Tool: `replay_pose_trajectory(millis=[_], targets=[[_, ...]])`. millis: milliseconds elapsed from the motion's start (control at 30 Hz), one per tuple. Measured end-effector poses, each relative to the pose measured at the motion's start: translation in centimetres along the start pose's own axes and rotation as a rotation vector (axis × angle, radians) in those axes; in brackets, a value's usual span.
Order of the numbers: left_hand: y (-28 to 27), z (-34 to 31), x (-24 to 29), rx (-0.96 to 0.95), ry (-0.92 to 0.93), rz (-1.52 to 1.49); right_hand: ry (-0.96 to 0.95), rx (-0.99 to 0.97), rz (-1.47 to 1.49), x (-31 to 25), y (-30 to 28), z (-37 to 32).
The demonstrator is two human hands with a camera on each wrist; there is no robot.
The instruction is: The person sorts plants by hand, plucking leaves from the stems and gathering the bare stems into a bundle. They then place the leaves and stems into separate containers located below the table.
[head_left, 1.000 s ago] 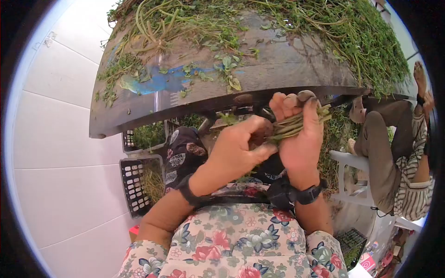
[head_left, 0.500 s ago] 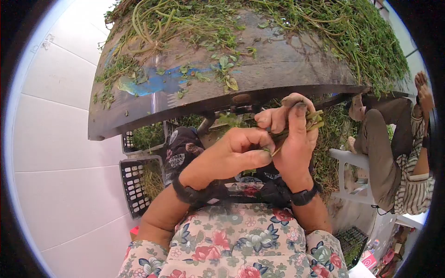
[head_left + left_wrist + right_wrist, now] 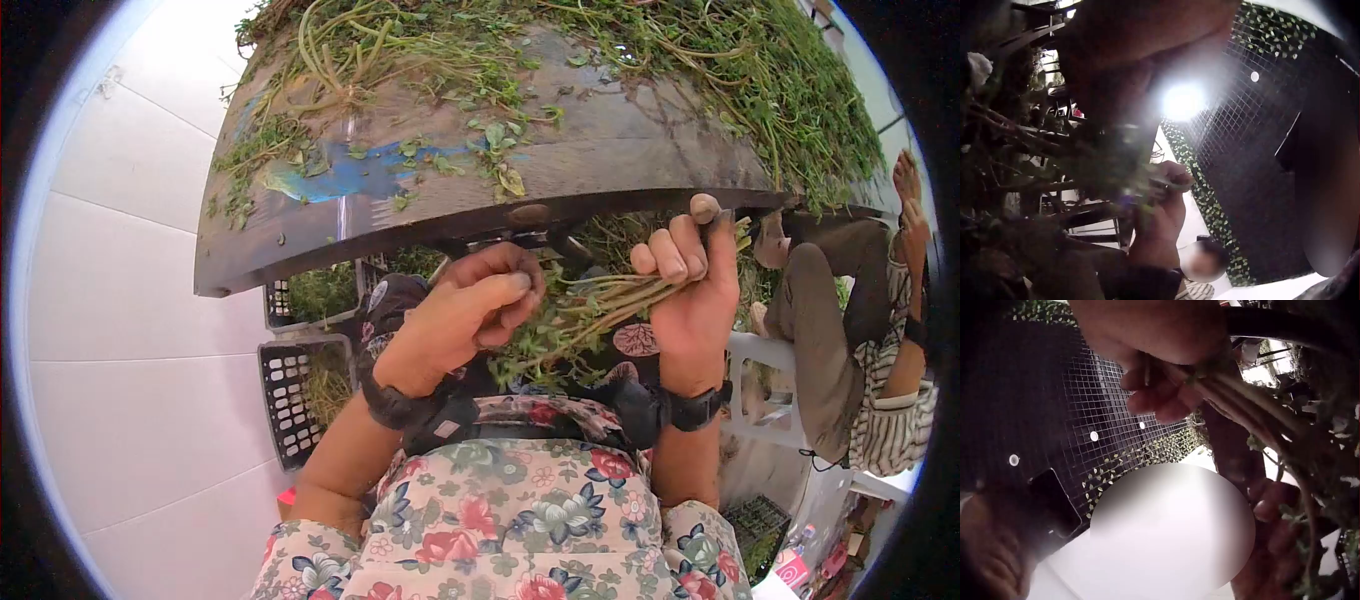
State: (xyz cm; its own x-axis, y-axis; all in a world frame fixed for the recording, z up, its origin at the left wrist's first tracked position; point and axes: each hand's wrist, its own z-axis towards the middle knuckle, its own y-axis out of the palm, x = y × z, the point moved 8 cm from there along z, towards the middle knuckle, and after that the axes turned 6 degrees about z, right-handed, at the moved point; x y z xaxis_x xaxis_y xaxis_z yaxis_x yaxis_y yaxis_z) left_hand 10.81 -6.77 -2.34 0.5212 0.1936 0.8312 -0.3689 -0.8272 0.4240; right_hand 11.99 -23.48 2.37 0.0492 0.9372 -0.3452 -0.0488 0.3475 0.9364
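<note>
My right hand [image 3: 698,295] grips a bundle of green stems [image 3: 625,300] in the head view, below the table's front edge. Its leafy ends [image 3: 540,345] fan out to the left over my lap. My left hand [image 3: 455,320] stands at the left of the leaves, fingers curled and thumb against the fingertips; I see nothing held between them. In the right wrist view the stems [image 3: 1241,403] run from under my right hand [image 3: 1160,337]. The left wrist view shows my right hand [image 3: 1163,215] beyond blurred leaves [image 3: 1110,165].
A wooden table [image 3: 620,150] carries heaps of greens [image 3: 790,90] and loose sprigs. Black crates [image 3: 290,400] stand below at the left. A seated person [image 3: 840,340] is at the right, beside a white plastic stool [image 3: 750,385].
My hands have moved apart, the left to the left and the right to the right. The leafy ends of the bundle, covered by my hands before, now show between them.
</note>
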Motion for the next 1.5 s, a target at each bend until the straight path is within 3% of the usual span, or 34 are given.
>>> replay_pose_trajectory(millis=[67, 167, 267, 367, 667, 767, 867, 1000, 1200, 1300, 1400, 1500], targets=[[-0.1, 0.5, -0.1, 0.003, -0.009, 0.098, 0.040, -0.066, 0.020, 0.1, 0.3, 0.0], [1.2, 0.7, 2.7, 0.159, 0.234, 0.704, 0.073, -0.134, 0.006, 0.4, 0.8, -0.1], [2.4, 0.8, 3.4, 0.115, 0.417, 0.845, 0.083, -0.145, -0.005, 0.8, 0.9, 0.0], [2.9, 0.9, 3.0, 0.099, 0.324, 0.778, 0.076, -0.151, -0.031, 0.8, 0.9, 0.0], [2.8, 1.9, 1.5, 0.079, 0.323, 0.859, 0.089, -0.149, -0.128, 1.6, 0.8, -0.2], [2.4, 1.7, 0.1, 0.045, 0.137, 0.530, 0.102, -0.093, -0.163, 1.8, 0.5, -0.5], [1.2, 1.1, -0.1, 0.066, -0.007, 0.391, 0.076, -0.093, -0.224, 1.5, 1.0, -0.8], [-3.1, 0.3, 0.8, 0.317, 0.027, 0.296, 0.006, -0.197, -0.215, -1.3, 1.8, -0.7], [-1.8, 1.3, -0.1, 0.128, -0.036, -0.041, 0.094, -0.308, -0.076, -0.5, 1.9, -0.8], [-0.5, 1.6, -0.4, -0.005, -0.008, -0.072, 0.145, -0.398, -0.030, 0.3, 2.6, -0.9], [1.0, 1.6, 0.9, 0.043, 0.155, 0.545, 0.160, -0.401, -0.021, 0.5, 2.6, -0.8], [2.9, 2.0, 0.5, -0.065, 0.401, 0.826, 0.162, -0.386, -0.031, 0.8, 2.6, -0.7]])
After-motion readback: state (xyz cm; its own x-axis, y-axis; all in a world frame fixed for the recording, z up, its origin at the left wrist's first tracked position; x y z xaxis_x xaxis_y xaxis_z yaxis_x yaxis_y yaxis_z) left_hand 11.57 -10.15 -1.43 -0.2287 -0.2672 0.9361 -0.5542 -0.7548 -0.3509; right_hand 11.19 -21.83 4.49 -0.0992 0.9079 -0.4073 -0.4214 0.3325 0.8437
